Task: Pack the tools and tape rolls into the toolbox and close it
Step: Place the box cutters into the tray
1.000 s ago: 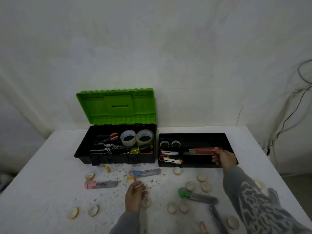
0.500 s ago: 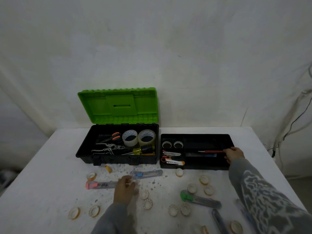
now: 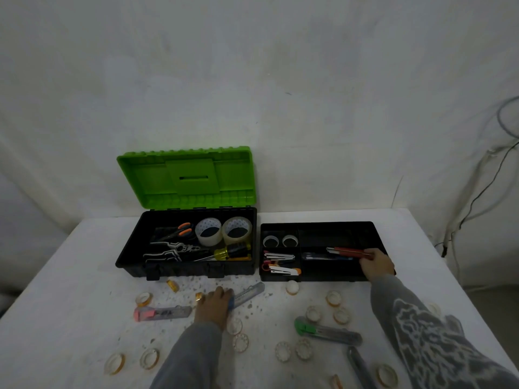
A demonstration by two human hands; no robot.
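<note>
Toolbox: black base (image 3: 182,269) on the white table (image 3: 70,276), green lid (image 3: 185,178) standing open at the back.
Toolbox contents: two wide tape rolls (image 3: 208,231) side by side at the back right; orange-handled scissors (image 3: 179,231) to their left; pliers (image 3: 174,249) and a yellow-handled screwdriver (image 3: 227,251) along the front.
Tray: black divided tray (image 3: 317,277), just right of the toolbox, side walls almost touching.
Tray contents: two small rolls (image 3: 270,242) in the back compartment nearest the toolbox; staplers (image 3: 280,270) in the compartments in front of those.
Right hand: right hand (image 3: 376,263) over the tray corner farthest from the toolbox, fingertips pinched on the end of the red utility knife (image 3: 348,251).
Red utility knife: lengthwise in the tray's long compartment, other end pointing toward the toolbox, above a blue item too dark to name.
Left hand: left hand (image 3: 214,303) on the table just in front of the toolbox, resting over one end of the blue utility knife (image 3: 247,293); cannot tell whether the fingers close round it.
Loose on the table, in front of the toolbox: pink utility knife (image 3: 161,313) beside the left hand; green utility knife (image 3: 325,329) farther right, in front of the tray; many small tape rings (image 3: 283,350) scattered around both.
</note>
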